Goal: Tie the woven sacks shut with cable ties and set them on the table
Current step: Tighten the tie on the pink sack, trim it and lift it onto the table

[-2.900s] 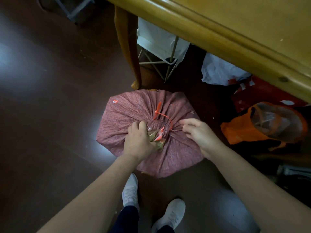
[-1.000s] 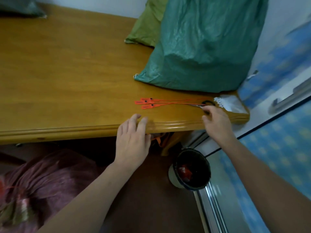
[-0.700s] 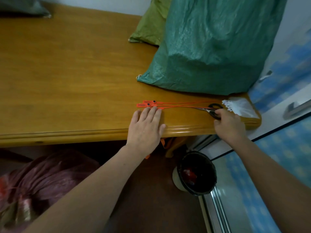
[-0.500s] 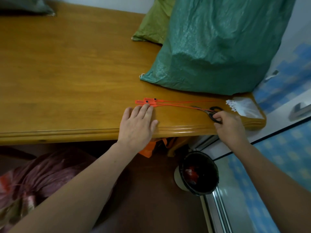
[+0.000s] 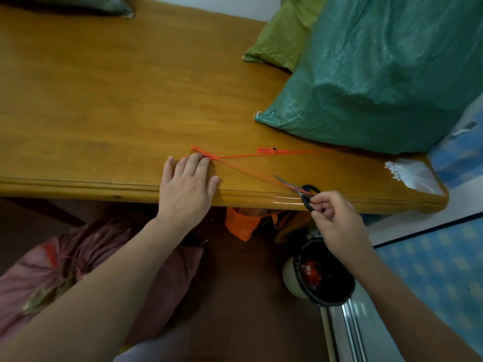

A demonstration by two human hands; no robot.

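Worktop (image 5: 104, 100) ahead. Green sack (image 5: 379, 74) stands on it, beyond my right hand (image 5: 337, 223). Pink sack (image 5: 39, 278) on the floor under my left forearm, nearer the left hand (image 5: 187, 189). Left hand flat, fingers straight, pressing one tie (image 5: 203, 154) at its head. Right hand curled, pinching scissors (image 5: 308, 195) at the worktop edge. The tie's long axis runs diagonally from left fingertips to right hand. A second tie (image 5: 266, 150) lies just beyond.

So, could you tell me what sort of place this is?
Likely a home room used for storage: a varnished wooden table, a bulging green woven sack on it, and a black-lined waste bin on the floor.
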